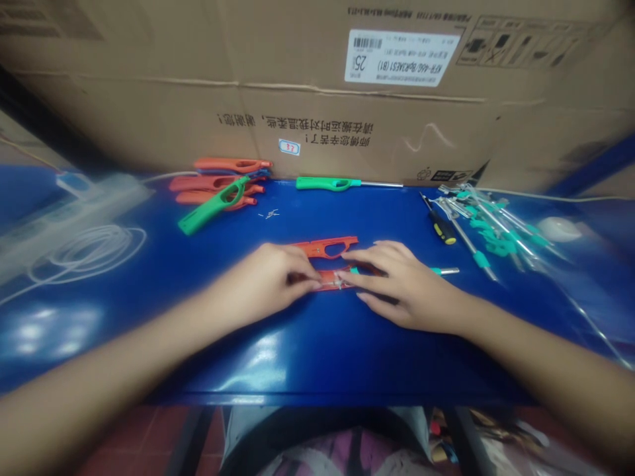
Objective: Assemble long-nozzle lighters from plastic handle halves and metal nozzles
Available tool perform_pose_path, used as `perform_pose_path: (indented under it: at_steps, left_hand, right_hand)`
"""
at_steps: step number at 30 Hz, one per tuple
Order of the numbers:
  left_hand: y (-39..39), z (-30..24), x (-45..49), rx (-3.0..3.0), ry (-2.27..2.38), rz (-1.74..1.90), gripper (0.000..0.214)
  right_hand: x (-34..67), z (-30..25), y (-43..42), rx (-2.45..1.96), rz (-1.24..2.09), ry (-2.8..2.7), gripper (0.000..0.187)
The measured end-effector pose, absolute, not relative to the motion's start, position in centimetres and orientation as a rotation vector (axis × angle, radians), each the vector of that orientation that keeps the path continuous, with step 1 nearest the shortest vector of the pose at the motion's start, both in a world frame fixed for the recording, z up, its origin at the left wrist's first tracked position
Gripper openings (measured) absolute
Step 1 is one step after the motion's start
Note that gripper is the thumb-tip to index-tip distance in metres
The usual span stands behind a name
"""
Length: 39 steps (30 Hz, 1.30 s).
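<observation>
Across the top of the frame, a cardboard sheet (173, 119) stands like a wall, creased, matt and printed upside down, perhaps to screen the workspace. Below spreads the table (297, 357), blue and glossy enough to mirror the lights. Over its middle, the left hand (270, 277) has thumb and fingertip pinching the left end of an orange shell half (325, 284), seemingly to steady it; the right hand (407, 291) spreads its fingers over the right end, fingertips close to the silvery part inside. At right, thin shiny rods and teal plastic pieces (499, 246) lie tangled, presumably kept within reach. Upper left of centre, smooth orange handles (198, 183) are stacked, a green handle (198, 215) slanting across them. Upper centre, a green lighter (317, 183) with a slim metal tube lies apart. Just above the held shell rests another orange half (320, 249), its looped opening showing. A black-and-yellow screwdriver (441, 228) lies beside the rods; tiny metal pins (271, 213) are gathered near the stack, probably so none stray.
</observation>
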<state>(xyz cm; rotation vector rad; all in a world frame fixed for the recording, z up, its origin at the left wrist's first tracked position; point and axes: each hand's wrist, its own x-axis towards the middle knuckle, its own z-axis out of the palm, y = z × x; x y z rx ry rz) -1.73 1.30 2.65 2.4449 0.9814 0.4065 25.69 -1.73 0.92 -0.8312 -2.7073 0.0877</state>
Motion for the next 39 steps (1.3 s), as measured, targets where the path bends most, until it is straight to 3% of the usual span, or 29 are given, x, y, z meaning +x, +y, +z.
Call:
perform_pose_path:
  at_steps: [6,16,39]
  left_hand:
    - [1.8,3.1,-2.1,2.513,1.017,0.384,0.014]
    - [1.8,3.4,-2.4,2.52,0.997,0.356,0.015]
    - [3.3,2.7,-2.9,2.717,1.104,0.49,0.022]
  right_hand:
    - [26.2,1.4,-1.5,-0.964,0.023,-2.624,0.039]
    - [26.5,0.7,-0.6,-1.113,0.185,-2.504,0.008]
    - [26.1,1.4,-1.3,-0.809,0.028,-2.62,0.02]
